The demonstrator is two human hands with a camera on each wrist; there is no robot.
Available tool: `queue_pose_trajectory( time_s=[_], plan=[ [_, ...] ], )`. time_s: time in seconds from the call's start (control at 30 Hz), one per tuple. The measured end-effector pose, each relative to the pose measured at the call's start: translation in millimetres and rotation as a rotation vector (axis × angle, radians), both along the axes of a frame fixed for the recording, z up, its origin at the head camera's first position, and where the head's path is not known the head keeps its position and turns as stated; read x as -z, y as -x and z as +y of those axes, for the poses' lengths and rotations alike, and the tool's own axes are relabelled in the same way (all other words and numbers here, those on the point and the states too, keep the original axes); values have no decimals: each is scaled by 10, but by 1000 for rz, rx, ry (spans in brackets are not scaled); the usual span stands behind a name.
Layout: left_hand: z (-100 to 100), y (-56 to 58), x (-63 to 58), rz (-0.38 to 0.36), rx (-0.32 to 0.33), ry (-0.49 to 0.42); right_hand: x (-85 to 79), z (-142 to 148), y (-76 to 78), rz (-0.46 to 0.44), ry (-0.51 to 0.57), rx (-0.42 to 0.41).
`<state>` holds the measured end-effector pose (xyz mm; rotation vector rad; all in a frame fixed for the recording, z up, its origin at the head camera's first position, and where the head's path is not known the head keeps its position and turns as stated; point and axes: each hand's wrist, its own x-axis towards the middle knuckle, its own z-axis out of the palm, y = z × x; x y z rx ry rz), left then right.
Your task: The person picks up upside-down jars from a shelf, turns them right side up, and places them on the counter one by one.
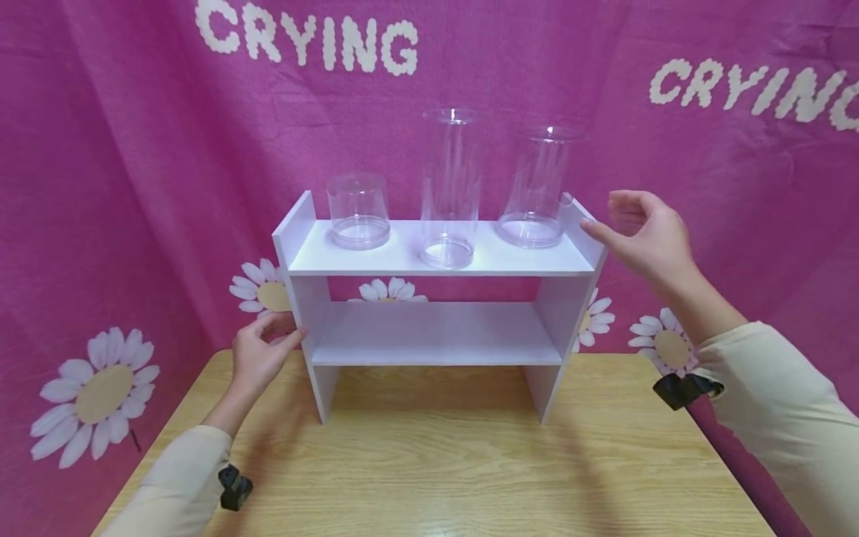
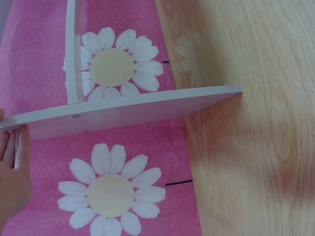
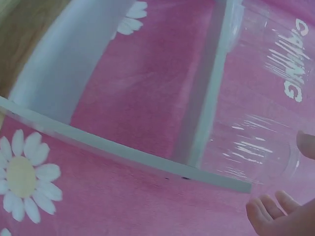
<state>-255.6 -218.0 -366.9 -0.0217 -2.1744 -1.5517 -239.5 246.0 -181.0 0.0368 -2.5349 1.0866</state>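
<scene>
A white two-tier shelf (image 1: 436, 358) stands on the wooden table. On its top board are three clear plastic cylinders: a short one (image 1: 359, 212) at left, a tall one (image 1: 451, 190) in the middle and a medium one (image 1: 537, 186) at right. My left hand (image 1: 265, 350) touches the shelf's left side panel, its extended fingers (image 2: 22, 147) against the outer face and the thumb at the front edge. Beside the top of the right side panel, my right hand (image 1: 651, 231) is held up with fingers and thumb spread apart, holding nothing. The medium cylinder is the one nearest it.
A pink cloth (image 1: 537, 67) with white daisies and lettering hangs behind the shelf and at both sides. The wooden table (image 1: 429, 462) extends in front of the shelf. Dark straps (image 1: 235, 488) show at both wrists.
</scene>
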Motion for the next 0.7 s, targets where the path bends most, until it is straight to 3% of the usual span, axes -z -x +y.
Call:
queue_pose_trajectory(
  time_s=[0.3,0.5,0.7],
  plan=[
    [-31,25,-4,-30,32,-12,-378,-90,179,-100,39,-6],
    [-106,49,29,-76,68,-29,-533,-118,283,-182,72,23],
    [-201,80,20,-173,171,-102,-629,-101,370,-240,86,35]
  ],
)
